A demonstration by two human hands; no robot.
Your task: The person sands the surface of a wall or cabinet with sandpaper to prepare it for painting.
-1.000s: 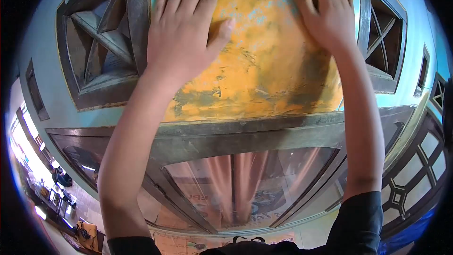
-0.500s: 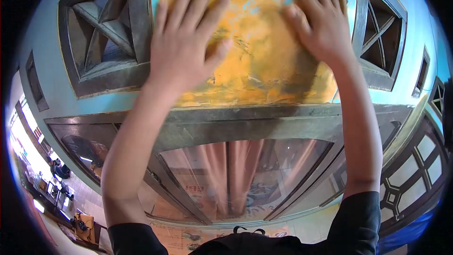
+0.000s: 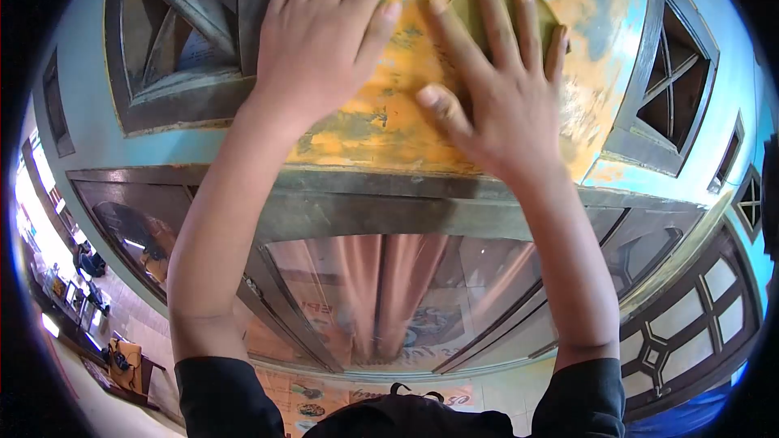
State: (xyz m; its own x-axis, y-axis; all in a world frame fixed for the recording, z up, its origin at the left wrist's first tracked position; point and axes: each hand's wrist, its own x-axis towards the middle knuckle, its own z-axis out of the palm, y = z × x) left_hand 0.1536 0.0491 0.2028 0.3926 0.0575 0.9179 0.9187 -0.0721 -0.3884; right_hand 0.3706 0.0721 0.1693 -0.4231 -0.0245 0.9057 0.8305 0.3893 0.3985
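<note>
Both arms reach up to a wall panel [image 3: 389,126] with worn yellow-orange paint and turquoise patches. My right hand [image 3: 507,89] lies spread over a flat greenish-brown piece [image 3: 466,10], perhaps sandpaper, and presses it against the panel. Its edges show between and beyond the fingers. My left hand [image 3: 324,40] rests with fingers apart on the panel's left part, near the frame of the left vent. Nothing shows under it, and some of its fingertips are cut off by the top edge.
Wooden lattice vents flank the panel, one left [image 3: 187,20] and one right [image 3: 669,73]. Below runs a dark wooden beam [image 3: 389,215] over glass [image 3: 324,276] with a pinkish curtain [image 3: 393,292] behind. A brown bag [image 3: 124,361] sits at lower left, a patterned door [image 3: 690,332] at right.
My right hand has moved left and down across the panel, and more of the flat piece under it shows. My left hand is slightly higher in view. The view has shifted a little.
</note>
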